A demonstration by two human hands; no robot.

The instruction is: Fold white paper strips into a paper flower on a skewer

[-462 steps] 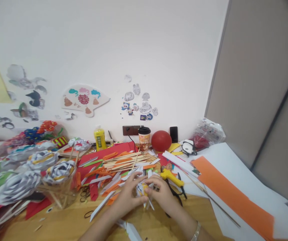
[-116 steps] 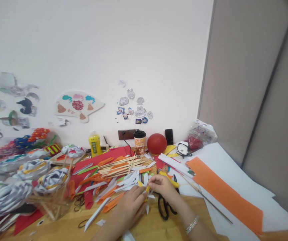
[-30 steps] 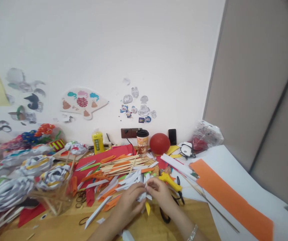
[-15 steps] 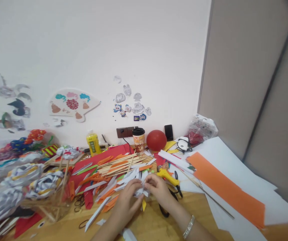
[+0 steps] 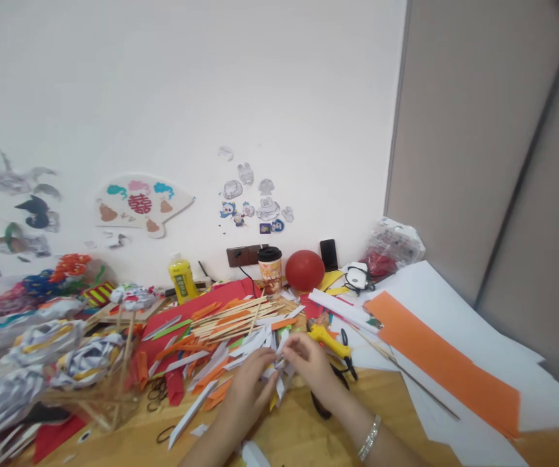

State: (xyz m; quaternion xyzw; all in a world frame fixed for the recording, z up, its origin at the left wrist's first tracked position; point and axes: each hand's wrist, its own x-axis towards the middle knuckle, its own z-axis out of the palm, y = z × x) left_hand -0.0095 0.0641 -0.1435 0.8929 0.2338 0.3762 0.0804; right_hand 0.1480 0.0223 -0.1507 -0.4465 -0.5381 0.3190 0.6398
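Note:
Between my two hands is a piece of folded white paper, with a bit of yellow paper showing below it. My left hand is curled around its left side, thumb and fingers closed on it. From the right, my right hand pinches the top of the same paper. Its exact shape is partly hidden by my fingers. Just beyond my hands lie loose white and orange folded strips and a bundle of wooden sticks.
Right of my hands are a yellow-handled tool and black scissors. White sheets and orange paper spread further right. A lidded cup, a red balloon and a yellow bottle stand behind. Striped paper pieces crowd the left.
The white paper has turned between my fingers, and more of it now shows below my right hand. My right hand has shifted slightly; the view has moved a little.

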